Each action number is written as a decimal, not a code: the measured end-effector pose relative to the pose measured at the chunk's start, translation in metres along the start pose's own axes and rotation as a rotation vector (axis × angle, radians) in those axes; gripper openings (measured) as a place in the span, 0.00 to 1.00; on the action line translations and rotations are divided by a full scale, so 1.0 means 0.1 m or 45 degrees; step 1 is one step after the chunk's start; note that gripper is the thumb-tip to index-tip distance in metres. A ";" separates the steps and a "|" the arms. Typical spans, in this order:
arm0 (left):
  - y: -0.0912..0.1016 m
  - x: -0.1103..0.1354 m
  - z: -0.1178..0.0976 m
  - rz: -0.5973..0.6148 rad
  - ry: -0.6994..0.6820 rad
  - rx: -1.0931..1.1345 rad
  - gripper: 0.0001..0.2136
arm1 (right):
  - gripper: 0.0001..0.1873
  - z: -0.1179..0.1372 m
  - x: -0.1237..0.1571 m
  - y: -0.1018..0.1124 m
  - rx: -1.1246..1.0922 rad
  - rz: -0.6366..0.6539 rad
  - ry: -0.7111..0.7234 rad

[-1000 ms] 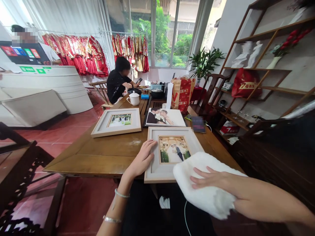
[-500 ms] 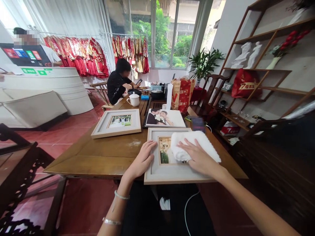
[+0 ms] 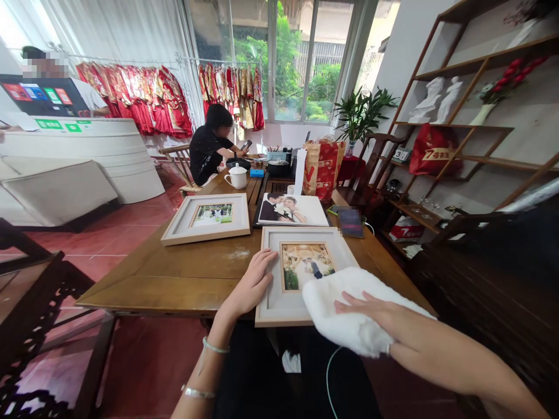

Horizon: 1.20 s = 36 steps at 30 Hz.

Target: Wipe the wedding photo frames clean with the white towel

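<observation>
A white-framed wedding photo lies flat at the near edge of the wooden table. My left hand rests open and flat on the frame's left border. My right hand presses flat on a white fluffy cloth, fingers stretched out, over the frame's near right corner. The cloth hides that corner and hangs a little past the table edge.
A second framed photo and a photo album lie further back, with a phone, a white teapot and a red bag. A person sits at the table's far end. A dark carved chair stands left; wooden shelves stand right.
My right hand carried the cloth up over the photo's middle, then drew it back toward me to the near right corner. My left hand stayed on the frame's left border.
</observation>
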<state>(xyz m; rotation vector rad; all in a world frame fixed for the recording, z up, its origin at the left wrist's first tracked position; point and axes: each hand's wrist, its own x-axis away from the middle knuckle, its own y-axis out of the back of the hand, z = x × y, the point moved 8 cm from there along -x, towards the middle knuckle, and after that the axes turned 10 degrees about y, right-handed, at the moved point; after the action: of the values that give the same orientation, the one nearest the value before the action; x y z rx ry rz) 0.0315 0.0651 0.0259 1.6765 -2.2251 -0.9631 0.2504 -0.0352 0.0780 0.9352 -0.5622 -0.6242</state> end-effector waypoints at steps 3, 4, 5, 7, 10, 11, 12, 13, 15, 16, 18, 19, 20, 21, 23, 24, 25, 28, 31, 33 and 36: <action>0.00 0.01 -0.01 -0.005 -0.001 -0.001 0.21 | 0.34 -0.13 -0.12 0.02 0.100 -0.058 -0.039; 0.00 0.01 -0.02 -0.007 0.002 -0.001 0.21 | 0.36 -0.12 -0.21 0.01 0.124 -0.068 -0.019; 0.00 0.01 -0.01 -0.012 0.007 0.000 0.21 | 0.38 -0.10 -0.31 -0.02 0.140 -0.076 0.012; 0.00 0.00 0.00 -0.025 0.020 0.004 0.20 | 0.42 0.00 -0.52 -0.08 0.144 -0.089 0.111; 0.00 0.00 0.02 -0.032 0.026 0.012 0.19 | 0.45 0.20 -0.76 -0.16 0.083 -0.101 0.324; -0.01 0.00 0.02 -0.029 0.025 0.013 0.20 | 0.44 0.25 -0.79 -0.16 0.050 -0.102 0.391; -0.01 -0.01 0.02 -0.028 0.025 0.015 0.20 | 0.43 0.29 -0.81 -0.16 0.014 -0.096 0.448; -0.01 -0.01 0.03 -0.029 0.025 0.016 0.20 | 0.43 0.31 -0.80 -0.14 -0.024 -0.082 0.487; -0.01 -0.01 0.03 -0.032 0.027 0.015 0.20 | 0.41 0.28 -0.72 -0.10 -0.096 -0.018 0.495; -0.01 -0.01 0.03 -0.030 0.026 0.014 0.20 | 0.40 0.23 -0.65 -0.08 -0.117 0.021 0.461; 0.00 0.00 0.02 -0.020 0.017 0.009 0.19 | 0.39 0.06 -0.51 -0.02 -0.112 0.075 0.339; 0.00 0.00 0.01 -0.015 0.012 0.007 0.19 | 0.39 -0.04 -0.44 0.02 -0.086 0.077 0.273; 0.00 0.00 0.00 -0.011 0.008 0.007 0.19 | 0.38 -0.15 -0.38 0.07 -0.049 0.058 0.215; 0.00 0.00 0.00 -0.008 0.003 0.008 0.20 | 0.37 -0.25 -0.33 0.12 -0.006 0.026 0.162; 0.00 0.00 0.00 -0.004 -0.001 0.011 0.20 | 0.36 -0.45 -0.32 0.21 0.083 -0.039 0.078; 0.00 0.00 0.00 -0.002 -0.001 0.011 0.20 | 0.35 -0.54 -0.36 0.25 0.127 -0.063 0.051; 0.00 0.00 0.00 0.000 -0.001 0.010 0.20 | 0.35 -0.63 -0.43 0.29 0.170 -0.078 0.036; -0.01 0.00 0.01 0.008 0.006 0.004 0.21 | 0.35 -0.81 -0.73 0.45 0.300 -0.197 0.064; -0.02 -0.01 0.02 0.018 0.008 0.001 0.21 | 0.36 -0.92 -1.07 0.64 0.375 -0.379 0.103; -0.02 -0.01 0.03 0.018 0.005 -0.001 0.21 | 0.38 -0.96 -1.26 0.68 0.377 -0.432 0.112; -0.02 -0.02 0.03 0.011 0.004 0.001 0.21 | 0.40 -0.90 -1.48 0.64 0.364 -0.450 0.138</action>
<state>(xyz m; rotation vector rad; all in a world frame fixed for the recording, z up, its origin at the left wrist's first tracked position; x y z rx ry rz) 0.0323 0.0681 0.0228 1.6658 -2.2296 -0.9573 0.2252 0.1469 0.0646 1.3469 -0.3966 -0.8170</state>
